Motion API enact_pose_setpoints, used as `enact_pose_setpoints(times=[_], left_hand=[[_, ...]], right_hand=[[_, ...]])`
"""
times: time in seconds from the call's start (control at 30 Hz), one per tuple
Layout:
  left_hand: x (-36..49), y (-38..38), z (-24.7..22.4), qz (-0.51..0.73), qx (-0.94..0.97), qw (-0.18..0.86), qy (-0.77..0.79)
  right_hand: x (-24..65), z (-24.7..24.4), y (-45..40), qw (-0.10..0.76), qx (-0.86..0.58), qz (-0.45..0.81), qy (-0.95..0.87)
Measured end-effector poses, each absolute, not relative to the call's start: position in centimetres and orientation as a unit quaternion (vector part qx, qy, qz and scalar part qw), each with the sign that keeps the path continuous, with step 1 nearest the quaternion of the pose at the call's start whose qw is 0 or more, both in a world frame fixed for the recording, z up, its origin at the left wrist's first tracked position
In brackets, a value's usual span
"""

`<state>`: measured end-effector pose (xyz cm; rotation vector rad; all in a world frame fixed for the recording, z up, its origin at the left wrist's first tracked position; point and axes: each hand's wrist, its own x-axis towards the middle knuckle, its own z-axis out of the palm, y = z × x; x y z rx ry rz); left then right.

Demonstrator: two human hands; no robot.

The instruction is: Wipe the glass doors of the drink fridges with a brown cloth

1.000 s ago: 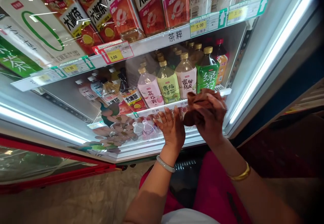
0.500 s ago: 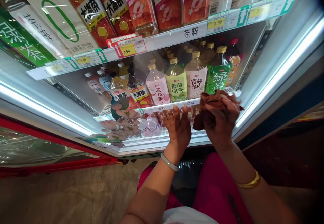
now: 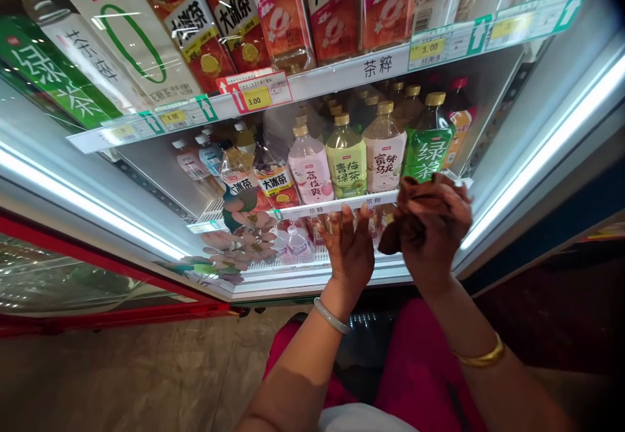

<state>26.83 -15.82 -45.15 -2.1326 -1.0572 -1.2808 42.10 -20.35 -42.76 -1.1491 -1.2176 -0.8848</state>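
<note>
My right hand (image 3: pixel 439 243) is wrapped round a crumpled brown cloth (image 3: pixel 415 214), in front of the right end of a lower shelf edge (image 3: pixel 344 206). The cloth overlaps the bottom of a green-labelled bottle (image 3: pixel 427 146). Fingers spread and raised, my left hand (image 3: pixel 349 246) is at the same shelf edge, below a yellow-green bottle (image 3: pixel 346 162); it holds nothing. Whether its fingertips touch the edge I cannot tell. Beside that bottle stand a pink-labelled bottle (image 3: pixel 311 168) and a pale pink peach one (image 3: pixel 385 149).
An upper shelf edge (image 3: pixel 327 77) with price tags crosses above, under large bottles and red cartons (image 3: pixel 334 12). Small clear bottles (image 3: pixel 297 243) stand on the bottom level. Flower decals (image 3: pixel 244 243) are at the lower left. A red frame (image 3: pixel 122 269) borders the left; a lit side strip is on the right.
The shelves and bottles appear slightly further right in view. Both hands keep nearly the same places at the shelf edge, and the brown cloth is still in my right hand.
</note>
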Motion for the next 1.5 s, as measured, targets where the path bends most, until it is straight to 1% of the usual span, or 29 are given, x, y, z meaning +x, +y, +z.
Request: enact_pose_setpoints(times=[0.1, 0.17, 0.23, 0.33, 0.47, 0.6, 0.7, 0.8, 0.93, 1.03, 1.17, 1.23, 1.33, 1.4, 1.5], left_hand=[[26.9, -16.0, -44.9, -0.467, -0.767, 0.22, -0.381], [26.9, -16.1, -44.8, -0.468, -0.769, 0.216, -0.379], [26.7, -16.1, -44.7, -0.472, -0.769, 0.217, -0.373], [25.9, -16.0, -44.5, -0.476, -0.774, 0.223, -0.354], [24.7, -15.6, -44.9, -0.468, -0.789, 0.226, -0.327], [23.8, -15.1, -46.2, -0.468, -0.792, 0.211, -0.33], [23.1, -14.8, -47.2, -0.468, -0.789, 0.202, -0.342], [22.2, -14.7, -47.4, -0.469, -0.79, 0.184, -0.349], [21.3, -14.8, -46.8, -0.461, -0.782, 0.171, -0.384], [21.1, -14.8, -46.4, -0.461, -0.78, 0.175, -0.385], [20.9, -14.6, -46.5, -0.474, -0.783, 0.165, -0.367], [20.5, -14.4, -46.7, -0.472, -0.79, 0.147, -0.362], [19.9, -14.0, -46.9, -0.465, -0.798, 0.122, -0.362], [19.7, -13.8, -46.9, -0.459, -0.799, 0.104, -0.374], [19.5, -13.5, -46.9, -0.453, -0.792, 0.062, -0.403]], right_hand=[[43.0, -45.1, -20.6, 0.595, -0.489, -0.393, -0.503], [41.6, -46.7, -20.8, 0.588, -0.498, -0.366, -0.522], [39.4, -47.1, -20.9, 0.57, -0.503, -0.337, -0.555], [37.5, -45.4, -20.6, 0.56, -0.5, -0.32, -0.578], [38.9, -43.3, -20.1, 0.57, -0.485, -0.343, -0.567], [38.7, -45.3, -20.5, 0.56, -0.5, -0.362, -0.553], [36.1, -46.7, -20.8, 0.551, -0.506, -0.315, -0.584], [34.2, -45.8, -20.3, 0.545, -0.503, -0.289, -0.606], [35.4, -43.5, -19.5, 0.546, -0.479, -0.338, -0.599], [36.3, -44.3, -19.5, 0.55, -0.476, -0.364, -0.581], [34.3, -46.4, -19.8, 0.549, -0.499, -0.327, -0.586], [33.0, -46.1, -19.8, 0.528, -0.511, -0.312, -0.602], [32.7, -44.2, -19.4, 0.516, -0.518, -0.322, -0.601], [33.5, -43.3, -19.1, 0.533, -0.515, -0.332, -0.583], [34.3, -44.2, -19.2, 0.559, -0.519, -0.338, -0.551]])
